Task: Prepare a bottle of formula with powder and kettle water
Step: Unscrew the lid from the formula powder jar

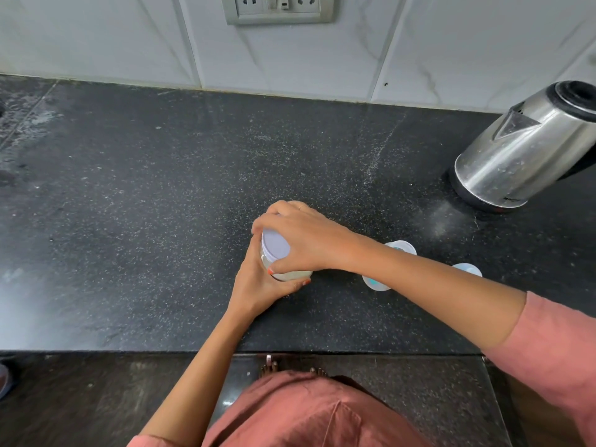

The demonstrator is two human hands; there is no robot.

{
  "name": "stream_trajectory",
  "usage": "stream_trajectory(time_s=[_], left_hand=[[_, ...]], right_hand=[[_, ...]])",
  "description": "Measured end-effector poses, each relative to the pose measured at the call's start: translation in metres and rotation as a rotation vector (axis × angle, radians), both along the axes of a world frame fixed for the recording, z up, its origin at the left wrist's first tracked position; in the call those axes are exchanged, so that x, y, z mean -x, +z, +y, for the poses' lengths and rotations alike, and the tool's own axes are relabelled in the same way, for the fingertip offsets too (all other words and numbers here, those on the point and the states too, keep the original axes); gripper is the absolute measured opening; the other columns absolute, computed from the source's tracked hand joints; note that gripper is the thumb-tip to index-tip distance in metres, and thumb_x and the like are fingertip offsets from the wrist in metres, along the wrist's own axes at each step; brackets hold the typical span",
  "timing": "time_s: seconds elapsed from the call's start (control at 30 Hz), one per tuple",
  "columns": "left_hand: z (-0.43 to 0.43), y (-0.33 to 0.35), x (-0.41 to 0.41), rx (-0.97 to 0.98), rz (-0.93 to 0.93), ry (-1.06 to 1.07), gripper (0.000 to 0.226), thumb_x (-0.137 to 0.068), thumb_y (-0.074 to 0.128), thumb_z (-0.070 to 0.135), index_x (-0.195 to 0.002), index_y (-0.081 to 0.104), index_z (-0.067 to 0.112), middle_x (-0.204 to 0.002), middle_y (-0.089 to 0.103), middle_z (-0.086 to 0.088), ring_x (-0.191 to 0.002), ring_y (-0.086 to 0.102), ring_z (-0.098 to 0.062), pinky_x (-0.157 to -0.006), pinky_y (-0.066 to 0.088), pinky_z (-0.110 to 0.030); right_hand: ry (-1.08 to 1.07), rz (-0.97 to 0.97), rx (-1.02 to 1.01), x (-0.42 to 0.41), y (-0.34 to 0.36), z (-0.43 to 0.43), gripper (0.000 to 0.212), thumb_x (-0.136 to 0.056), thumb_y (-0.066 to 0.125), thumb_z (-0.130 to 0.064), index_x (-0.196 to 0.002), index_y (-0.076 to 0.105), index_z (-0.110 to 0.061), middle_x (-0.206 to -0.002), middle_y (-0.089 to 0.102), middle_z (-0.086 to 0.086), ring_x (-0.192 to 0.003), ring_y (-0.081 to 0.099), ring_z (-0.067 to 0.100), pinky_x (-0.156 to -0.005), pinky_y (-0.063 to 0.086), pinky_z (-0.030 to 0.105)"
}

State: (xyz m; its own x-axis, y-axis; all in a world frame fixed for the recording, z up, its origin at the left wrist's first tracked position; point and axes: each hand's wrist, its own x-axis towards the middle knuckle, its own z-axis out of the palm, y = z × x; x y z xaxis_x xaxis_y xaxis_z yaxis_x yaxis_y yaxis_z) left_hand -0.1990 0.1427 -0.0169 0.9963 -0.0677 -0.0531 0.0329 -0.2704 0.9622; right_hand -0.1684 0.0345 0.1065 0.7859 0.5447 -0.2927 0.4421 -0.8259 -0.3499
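A clear powder jar (292, 275) with a pale lilac lid (275, 245) stands on the black counter (145, 221) near its middle. My left hand (261, 287) wraps round the jar's body from below. My right hand (300, 238) comes over from the right and grips the lid with curled fingers and thumb. Behind my right forearm stands a clear baby bottle (375, 283) with blue markings, partly hidden by the arm. A small clear and blue cap (469, 270) shows just past the arm. The steel kettle (522, 146) sits on its base at the far right.
A white tiled wall (290, 56) with a socket plate (279, 8) runs along the back of the counter. Wet patches lie at the counter's far left (22, 124). The counter's front edge (193, 351) runs just above my feet and the dark floor.
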Motion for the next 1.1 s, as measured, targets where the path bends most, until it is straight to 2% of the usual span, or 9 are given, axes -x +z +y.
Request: stream_trajectory(time_s=[0.07, 0.17, 0.4, 0.47, 0.57, 0.63, 0.73, 0.93, 1.1], left_hand=[[0.000, 0.000, 0.000, 0.012, 0.012, 0.004, 0.092, -0.040, 0.077, 0.049, -0.118, 0.028, 0.053, -0.120, 0.047, 0.025, -0.108, 0.046, 0.016, -0.085, 0.041, -0.015], [0.001, -0.002, 0.000, 0.002, 0.024, 0.004, 0.093, -0.041, 0.078, 0.049, -0.116, 0.024, 0.059, -0.120, 0.045, 0.030, -0.109, 0.043, 0.020, -0.084, 0.039, -0.010], [0.001, -0.001, 0.000, 0.001, 0.016, 0.013, 0.092, -0.040, 0.081, 0.046, -0.113, 0.028, 0.062, -0.125, 0.050, 0.018, -0.114, 0.047, 0.007, -0.090, 0.043, -0.024], [0.001, -0.001, 0.000, -0.010, 0.011, 0.011, 0.094, -0.040, 0.081, 0.047, -0.115, 0.027, 0.062, -0.125, 0.050, 0.020, -0.114, 0.048, 0.003, -0.092, 0.044, -0.029], [0.002, 0.000, 0.000, -0.024, 0.009, 0.015, 0.090, -0.038, 0.078, 0.049, -0.111, 0.027, 0.063, -0.117, 0.047, 0.033, -0.106, 0.048, 0.011, -0.090, 0.042, -0.026], [0.002, 0.000, 0.000, -0.034, -0.019, 0.011, 0.090, -0.039, 0.079, 0.050, -0.114, 0.029, 0.061, -0.116, 0.044, 0.040, -0.108, 0.046, 0.014, -0.091, 0.041, -0.025], [0.002, -0.002, 0.000, -0.028, -0.046, 0.006, 0.092, -0.042, 0.080, 0.049, -0.119, 0.031, 0.056, -0.120, 0.043, 0.041, -0.115, 0.045, 0.009, -0.096, 0.038, -0.025], [0.002, -0.001, 0.000, -0.017, -0.057, -0.004, 0.090, -0.043, 0.080, 0.047, -0.118, 0.032, 0.057, -0.121, 0.043, 0.040, -0.115, 0.044, 0.010, -0.094, 0.037, -0.022], [0.003, 0.000, -0.002, -0.031, -0.051, -0.013, 0.088, -0.043, 0.079, 0.047, -0.116, 0.030, 0.059, -0.120, 0.041, 0.043, -0.114, 0.043, 0.012, -0.093, 0.035, -0.013]], right_hand=[[-0.056, -0.040, 0.044, 0.000, 0.002, -0.002, 0.072, -0.073, 0.068, -0.042, -0.135, 0.033, -0.030, -0.134, 0.035, 0.002, -0.127, 0.029, 0.026, -0.098, 0.037, 0.041], [-0.099, -0.090, 0.185, 0.001, 0.004, -0.003, 0.080, -0.073, 0.067, -0.049, -0.139, 0.027, -0.030, -0.134, 0.034, 0.007, -0.120, 0.039, 0.031, -0.086, 0.041, 0.040], [-0.013, -0.041, 0.140, -0.003, 0.008, -0.003, 0.067, -0.072, 0.070, -0.022, -0.130, 0.037, -0.030, -0.126, 0.037, 0.005, -0.111, 0.046, 0.029, -0.072, 0.036, 0.033], [-0.009, -0.011, 0.099, -0.008, 0.015, -0.007, 0.069, -0.071, 0.071, -0.019, -0.129, 0.038, -0.031, -0.126, 0.037, 0.004, -0.110, 0.046, 0.027, -0.077, 0.043, 0.036], [-0.031, 0.007, 0.032, -0.023, 0.029, -0.014, 0.070, -0.069, 0.073, -0.019, -0.129, 0.039, -0.032, -0.126, 0.037, 0.004, -0.109, 0.048, 0.027, -0.087, 0.047, 0.042], [-0.060, 0.015, 0.017, -0.039, 0.036, -0.019, 0.072, -0.069, 0.074, -0.022, -0.132, 0.039, -0.032, -0.129, 0.037, 0.006, -0.113, 0.047, 0.026, -0.091, 0.044, 0.038], [-0.070, 0.017, 0.060, -0.071, 0.036, -0.022, 0.078, -0.072, 0.074, -0.026, -0.138, 0.033, -0.029, -0.135, 0.035, 0.008, -0.122, 0.039, 0.025, -0.089, 0.036, 0.030], [-0.093, 0.036, 0.176, -0.121, -0.009, -0.015, 0.081, -0.072, 0.074, -0.028, -0.141, 0.030, -0.021, -0.143, 0.031, 0.011, -0.129, 0.035, 0.029, -0.095, 0.037, 0.035], [-0.097, 0.054, 0.267, -0.136, -0.050, -0.010, 0.082, -0.067, 0.077, -0.030, -0.137, 0.034, -0.025, -0.141, 0.034, 0.007, -0.127, 0.038, 0.032, -0.095, 0.039, 0.044]])
